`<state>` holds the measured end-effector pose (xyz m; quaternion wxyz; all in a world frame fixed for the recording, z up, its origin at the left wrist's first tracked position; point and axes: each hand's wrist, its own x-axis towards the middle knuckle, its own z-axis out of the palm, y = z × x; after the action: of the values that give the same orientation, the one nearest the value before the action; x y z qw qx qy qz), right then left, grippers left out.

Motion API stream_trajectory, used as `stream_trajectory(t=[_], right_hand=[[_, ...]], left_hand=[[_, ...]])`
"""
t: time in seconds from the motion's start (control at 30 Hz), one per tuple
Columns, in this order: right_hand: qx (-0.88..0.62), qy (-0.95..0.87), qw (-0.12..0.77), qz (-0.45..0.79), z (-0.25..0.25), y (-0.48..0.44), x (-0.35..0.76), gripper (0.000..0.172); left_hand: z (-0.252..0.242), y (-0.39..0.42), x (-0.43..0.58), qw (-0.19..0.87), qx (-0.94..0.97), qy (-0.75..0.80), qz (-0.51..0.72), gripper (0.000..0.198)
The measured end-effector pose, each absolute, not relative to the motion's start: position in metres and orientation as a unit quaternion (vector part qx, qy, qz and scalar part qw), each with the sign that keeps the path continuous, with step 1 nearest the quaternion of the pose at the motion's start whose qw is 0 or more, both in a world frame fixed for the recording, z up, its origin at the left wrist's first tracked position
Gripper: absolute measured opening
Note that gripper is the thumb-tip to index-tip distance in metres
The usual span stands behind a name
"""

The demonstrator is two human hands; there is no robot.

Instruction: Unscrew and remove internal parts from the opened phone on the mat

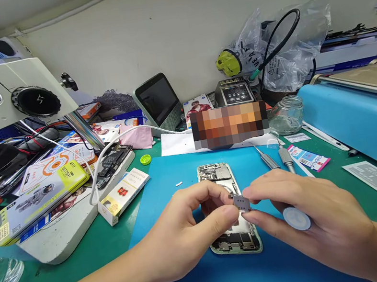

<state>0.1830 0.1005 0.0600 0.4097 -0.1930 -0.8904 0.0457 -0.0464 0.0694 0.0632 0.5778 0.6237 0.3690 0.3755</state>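
Note:
An opened phone point(220, 174) lies face down on a blue mat point(166, 179), its inner boards and connectors showing. Just above it, my left hand point(186, 231) and my right hand point(307, 217) meet, both pinching a small square metal part point(241, 202) between thumbs and fingertips. A small white round piece point(296, 218) rests against the fingers of my right hand. The phone's middle is hidden behind my fingers.
A microscope point(8, 95) stands at the left over its white base, with boxes and another opened phone point(112, 163). Two screwdrivers point(277, 157) lie right of the phone. A glass jar point(286, 115), a small screen point(158, 101) and a blue machine point(364, 124) sit behind and right.

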Motion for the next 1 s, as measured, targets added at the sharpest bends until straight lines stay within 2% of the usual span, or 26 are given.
stream_trajectory(t=[0.3,0.67,0.83,1.0], right_hand=[[-0.170,-0.890,0.420,0.055,0.057,0.100,0.182,0.016],[-0.132,-0.920,0.359,0.080,0.050,0.101,0.181,0.014],[-0.158,-0.918,0.353,0.090,0.049,0.099,0.183,0.022],[-0.169,-0.915,0.356,0.084,0.052,0.099,0.182,0.018]], left_hand=[[0.068,0.068,-0.046,0.606,0.601,0.379,0.357,0.027],[0.071,0.069,-0.047,0.521,0.642,0.438,0.353,0.028],[0.068,0.070,-0.048,0.516,0.648,0.442,0.342,0.028],[0.068,0.071,-0.048,0.518,0.648,0.440,0.343,0.027]])
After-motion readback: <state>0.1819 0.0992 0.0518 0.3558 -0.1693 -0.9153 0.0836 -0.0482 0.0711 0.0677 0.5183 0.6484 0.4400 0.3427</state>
